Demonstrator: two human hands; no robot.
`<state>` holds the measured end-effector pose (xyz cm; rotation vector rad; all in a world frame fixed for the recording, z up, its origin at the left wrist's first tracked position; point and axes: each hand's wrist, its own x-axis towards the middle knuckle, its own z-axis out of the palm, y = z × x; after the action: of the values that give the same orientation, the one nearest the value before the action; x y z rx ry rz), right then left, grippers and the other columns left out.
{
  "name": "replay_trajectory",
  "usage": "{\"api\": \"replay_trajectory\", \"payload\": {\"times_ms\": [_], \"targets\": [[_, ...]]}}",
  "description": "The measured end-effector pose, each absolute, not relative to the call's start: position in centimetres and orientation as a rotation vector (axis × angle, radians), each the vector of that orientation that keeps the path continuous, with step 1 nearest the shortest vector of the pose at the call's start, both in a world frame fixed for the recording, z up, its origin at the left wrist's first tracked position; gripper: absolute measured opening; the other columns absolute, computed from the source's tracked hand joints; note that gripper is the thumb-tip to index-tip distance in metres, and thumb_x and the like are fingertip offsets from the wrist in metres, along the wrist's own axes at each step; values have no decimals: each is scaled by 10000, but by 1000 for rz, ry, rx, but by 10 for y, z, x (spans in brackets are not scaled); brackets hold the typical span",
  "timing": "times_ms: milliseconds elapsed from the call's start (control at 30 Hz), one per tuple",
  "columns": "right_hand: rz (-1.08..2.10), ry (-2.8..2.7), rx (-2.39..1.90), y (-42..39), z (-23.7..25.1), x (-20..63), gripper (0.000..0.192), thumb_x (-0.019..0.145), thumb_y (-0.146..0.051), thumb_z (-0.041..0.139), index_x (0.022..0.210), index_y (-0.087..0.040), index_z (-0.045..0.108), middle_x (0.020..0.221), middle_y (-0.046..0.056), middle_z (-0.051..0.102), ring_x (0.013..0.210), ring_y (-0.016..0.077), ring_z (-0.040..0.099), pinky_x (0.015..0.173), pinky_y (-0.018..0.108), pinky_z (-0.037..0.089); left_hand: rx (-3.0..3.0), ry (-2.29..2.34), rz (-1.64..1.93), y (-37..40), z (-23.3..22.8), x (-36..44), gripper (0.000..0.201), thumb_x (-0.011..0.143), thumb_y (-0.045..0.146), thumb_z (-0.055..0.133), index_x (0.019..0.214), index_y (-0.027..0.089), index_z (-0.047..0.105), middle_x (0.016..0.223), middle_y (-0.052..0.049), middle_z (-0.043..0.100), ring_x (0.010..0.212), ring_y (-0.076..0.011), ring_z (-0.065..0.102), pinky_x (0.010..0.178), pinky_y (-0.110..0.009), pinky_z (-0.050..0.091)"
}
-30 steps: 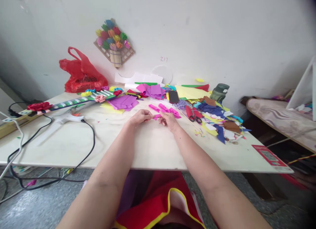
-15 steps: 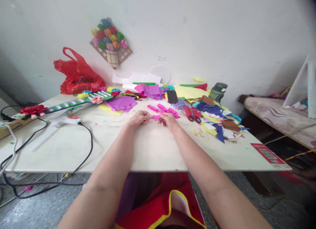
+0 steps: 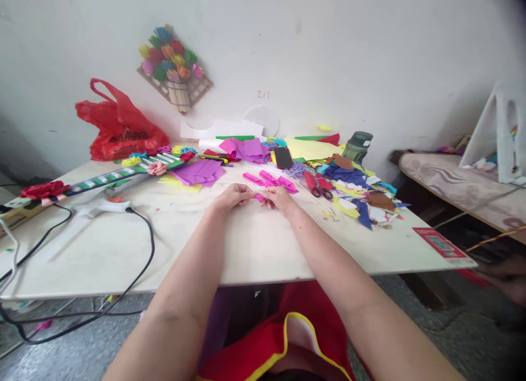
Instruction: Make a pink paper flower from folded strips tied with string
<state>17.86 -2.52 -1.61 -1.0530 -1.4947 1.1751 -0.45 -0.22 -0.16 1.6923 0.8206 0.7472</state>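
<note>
My left hand [image 3: 234,197] and my right hand [image 3: 280,199] meet over the middle of the white table [image 3: 263,249]. Between their fingertips they pinch a small piece of magenta paper [image 3: 258,197], mostly hidden by the fingers. Both hands are closed on it. Just beyond them lie folded magenta paper pieces [image 3: 279,181]. Sheets of purple paper [image 3: 199,173] are spread to the left of these. Red-and-black scissors [image 3: 318,188] rest to the right of my right hand, near a bundle of bluish yarn [image 3: 299,169].
A hot glue gun [image 3: 102,207] with a black cord lies at left, below a flower-decorated strip [image 3: 110,175]. Behind it stands a red plastic bag [image 3: 123,129]. Colored paper scraps [image 3: 361,192], a phone [image 3: 283,157] and a dark green bottle [image 3: 357,146] are on the right half.
My hands have drawn closer together, and less of the magenta paper shows between them. The whole view has shifted and tilted slightly; objects on the table have not moved.
</note>
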Motion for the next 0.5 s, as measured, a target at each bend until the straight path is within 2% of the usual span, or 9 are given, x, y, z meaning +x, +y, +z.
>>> {"api": "replay_trajectory", "payload": {"times_ms": [333, 500], "targets": [[1092, -1519, -1123, -26, -14, 177, 220, 663, -274, 621, 503, -162, 521, 417, -9, 535, 320, 40, 351, 332, 192, 223, 1716, 835, 695, -4, 0, -3, 346, 672, 466, 624, 616, 152, 491, 453, 45, 432, 395, -42, 319, 411, -200, 204], [892, -1587, -1201, -23, -18, 174, 233, 687, -214, 588, 465, -184, 525, 398, -3, 514, 339, 66, 370, 353, 212, 273, 1755, 859, 663, -4, 2, -2, 375, 670, 499, 616, 595, 157, 481, 462, 30, 471, 386, -45, 338, 404, -199, 224]]}}
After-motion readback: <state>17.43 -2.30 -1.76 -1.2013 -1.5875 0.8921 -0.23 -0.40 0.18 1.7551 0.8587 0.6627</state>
